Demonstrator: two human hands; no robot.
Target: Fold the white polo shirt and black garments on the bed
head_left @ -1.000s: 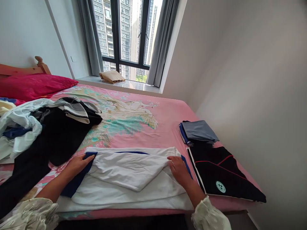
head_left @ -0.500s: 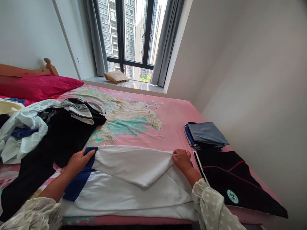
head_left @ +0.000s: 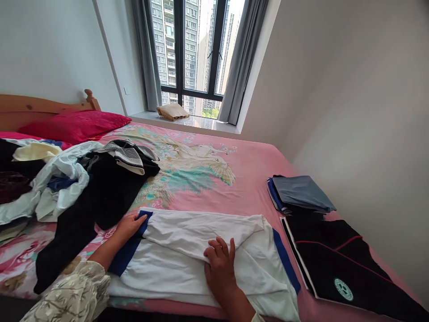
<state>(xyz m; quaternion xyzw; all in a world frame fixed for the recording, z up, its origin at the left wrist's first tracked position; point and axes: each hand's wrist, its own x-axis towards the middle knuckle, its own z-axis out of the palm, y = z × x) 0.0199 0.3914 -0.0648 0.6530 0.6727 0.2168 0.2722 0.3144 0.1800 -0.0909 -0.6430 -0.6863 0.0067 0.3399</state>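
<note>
Head-camera view of a person's two hands on a white garment with blue trim (head_left: 201, 264), which lies partly folded across the near edge of a bed, lower centre of the frame. The right hand (head_left: 219, 268) is open, palm down, fingers spread, and rests on the folded white flap without gathering any cloth. The left hand (head_left: 129, 226), at lower left of the garment, has its fingers close together against the blue-edged corner; whether they pinch the fabric or only touch it cannot be told. A floral sleeve (head_left: 70, 290) covers the left forearm at the lower left.

The pink bedsheet (head_left: 254, 179) bears a bird print. Just left of the garment lies a black garment (head_left: 110, 192), beside a heap of mixed clothes (head_left: 50, 188) at the left edge. To the right, a grey-blue folded stack (head_left: 301, 192) sits just above a folded black garment (head_left: 335, 268) with red piping and a round green badge. A red pillow (head_left: 78, 126) lies against a wooden headboard (head_left: 43, 105), upper left. A tan bundle (head_left: 172, 112) rests on the window sill (head_left: 201, 123), upper centre.
</note>
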